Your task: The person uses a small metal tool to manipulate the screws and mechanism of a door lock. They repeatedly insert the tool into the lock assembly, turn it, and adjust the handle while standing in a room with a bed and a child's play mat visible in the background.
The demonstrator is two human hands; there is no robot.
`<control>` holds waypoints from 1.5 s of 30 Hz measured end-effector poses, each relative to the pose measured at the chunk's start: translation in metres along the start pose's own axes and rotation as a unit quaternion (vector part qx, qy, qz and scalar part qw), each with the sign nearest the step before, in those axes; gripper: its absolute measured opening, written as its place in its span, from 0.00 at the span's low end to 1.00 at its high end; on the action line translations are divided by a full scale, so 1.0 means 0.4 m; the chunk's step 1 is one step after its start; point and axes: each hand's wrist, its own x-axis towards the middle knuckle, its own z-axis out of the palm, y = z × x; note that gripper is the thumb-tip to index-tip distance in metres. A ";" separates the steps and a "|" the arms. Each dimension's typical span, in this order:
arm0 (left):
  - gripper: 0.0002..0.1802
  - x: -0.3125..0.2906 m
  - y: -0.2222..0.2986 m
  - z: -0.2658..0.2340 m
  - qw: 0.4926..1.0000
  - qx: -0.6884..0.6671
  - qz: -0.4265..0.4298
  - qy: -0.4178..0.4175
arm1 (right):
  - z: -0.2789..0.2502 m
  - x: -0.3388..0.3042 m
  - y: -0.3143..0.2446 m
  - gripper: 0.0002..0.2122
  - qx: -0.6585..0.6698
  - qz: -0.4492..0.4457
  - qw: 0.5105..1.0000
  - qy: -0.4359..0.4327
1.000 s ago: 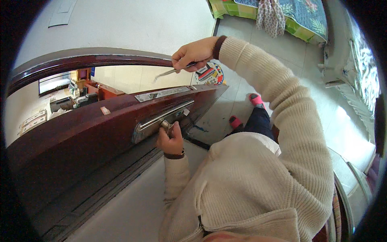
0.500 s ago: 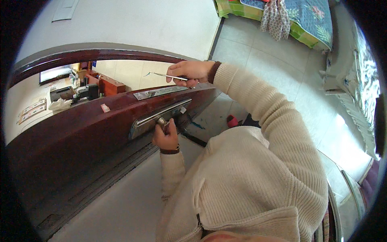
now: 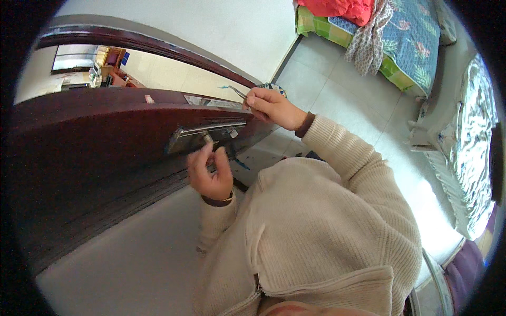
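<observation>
Metal, slim, tweezers-like tool (image 3: 238, 93) up near the door's edge, clamped in the fingers of the right hand (image 3: 276, 108). Pointing left and slightly up in view, with a small blue scrap (image 3: 224, 87) at the tip. Well apart from the left hand (image 3: 210, 171), so hands not together. Left: palm turned up, fingers bent, a gap between thumb and index, slightly blurred. Raised close to the small metal knob (image 3: 207, 137) on the door's lock plate (image 3: 182, 138); contact or near miss, cannot tell. Brown cuffs at both wrists, plus a thin gold-coloured band on the left one.

Long chrome plate, set in dark red-brown door (image 3: 105, 126), glossy, standing ajar. On the door's narrow edge: a pale metal strip (image 3: 197, 100) and a small pinkish label (image 3: 149, 99). Beyond the gap, between door and matching frame (image 3: 132, 38): another room with a dark-edged screen (image 3: 74, 58).

Below the lock, a blue strip (image 3: 241, 164) lying low, exact support unclear. Cream ribbed sweater (image 3: 327, 221) filling lower middle of view. Upper right, on grey tiled floor (image 3: 337, 100): bed (image 3: 408, 31) with blue floral cover and green edging, red cloth (image 3: 337, 9) on top, patterned scarf (image 3: 367, 47) hanging over the side.
</observation>
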 end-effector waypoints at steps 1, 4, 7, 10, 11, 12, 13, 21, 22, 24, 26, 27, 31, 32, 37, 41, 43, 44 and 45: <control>0.18 0.015 0.037 0.001 0.995 -0.062 -0.057 -0.047 | 0.001 -0.010 -0.005 0.13 -0.023 -0.020 1.000 -0.003; 0.22 0.086 0.084 0.053 0.969 -0.213 -0.115 -0.046 | -0.001 -0.050 -0.047 0.11 -0.049 -0.029 0.998 -0.020; 0.22 0.129 0.107 0.067 0.934 -0.283 -0.194 -0.102 | -0.014 -0.068 -0.060 0.10 -0.077 -0.045 0.995 -0.041; 0.12 0.120 0.098 0.088 0.933 -0.266 -0.208 -0.125 | -0.034 -0.099 -0.076 0.09 -0.104 -0.050 0.991 -0.064; 0.10 0.117 0.096 0.091 0.937 -0.250 -0.199 -0.142 | -0.045 -0.108 -0.075 0.09 -0.106 -0.045 0.991 -0.061; 0.06 0.125 0.119 0.097 0.935 -0.257 -0.214 -0.117 | -0.058 -0.118 -0.071 0.09 -0.108 -0.039 0.992 -0.058; 0.06 0.127 0.130 0.101 0.942 -0.244 -0.193 -0.123 | -0.070 -0.127 -0.068 0.09 -0.109 -0.033 0.992 -0.055; 0.05 0.151 0.187 0.134 0.979 -0.159 -0.074 -0.102 | -0.129 -0.179 -0.067 0.10 -0.163 -0.068 0.984 -0.002; 0.05 0.159 0.191 0.133 0.986 -0.136 -0.045 -0.090 | -0.134 -0.182 -0.066 0.10 -0.178 -0.071 0.982 0.008; 0.05 0.176 0.193 0.117 0.993 -0.078 0.023 -0.087 | -0.146 -0.190 -0.057 0.09 -0.183 -0.072 0.980 0.033; 0.05 0.198 0.196 0.086 0.993 -0.030 0.075 -0.088 | -0.158 -0.199 -0.049 0.10 -0.177 -0.068 0.980 0.058; 0.06 0.217 0.203 0.064 0.990 -0.003 0.106 -0.093 | -0.167 -0.201 -0.046 0.10 -0.170 -0.063 0.981 0.070; 0.02 0.263 0.200 -0.023 0.981 0.007 0.184 -0.059 | -0.185 -0.206 -0.040 0.10 -0.162 -0.055 0.976 0.134; 0.02 0.271 0.210 -0.045 0.978 0.016 0.202 -0.044 | -0.189 -0.204 -0.040 0.10 -0.158 -0.042 0.976 0.141; 0.09 0.268 0.217 -0.140 0.959 -0.003 0.281 -0.045 | -0.189 -0.196 -0.019 0.11 -0.151 -0.026 0.974 0.165; 0.11 0.248 0.193 -0.129 0.877 -0.101 0.452 0.128 | -0.174 -0.189 -0.006 0.10 -0.135 -0.011 0.977 0.162; 0.09 0.241 0.199 -0.142 0.912 0.174 0.358 0.101 | -0.185 -0.187 0.008 0.11 -0.120 0.019 0.978 0.171; 0.10 0.276 0.189 -0.134 0.905 0.312 0.282 0.058 | -0.189 -0.181 0.019 0.11 -0.115 0.023 0.978 0.174; 0.13 0.318 0.191 -0.132 0.854 0.473 0.215 -0.005 | -0.181 -0.174 0.032 0.11 -0.108 0.030 0.979 0.171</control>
